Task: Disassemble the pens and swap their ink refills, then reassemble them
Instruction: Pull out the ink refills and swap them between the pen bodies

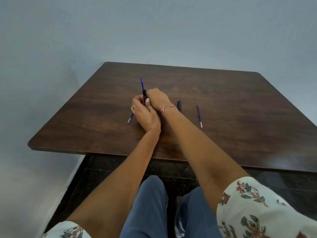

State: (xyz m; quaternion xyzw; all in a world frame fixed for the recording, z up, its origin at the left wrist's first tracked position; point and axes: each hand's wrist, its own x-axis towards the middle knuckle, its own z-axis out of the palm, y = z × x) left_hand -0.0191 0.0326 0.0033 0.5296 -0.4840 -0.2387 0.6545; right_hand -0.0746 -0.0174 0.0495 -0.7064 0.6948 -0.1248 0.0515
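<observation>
Altogether three refills (142, 84) (130, 117) (199, 115), two barrels (144, 95) (179, 105).

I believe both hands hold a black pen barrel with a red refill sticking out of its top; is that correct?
Not quite: the head view shows the refill is blue, not red. The left hand and right hand do hold the black pen barrel, with that refill sticking out of its top.
</observation>
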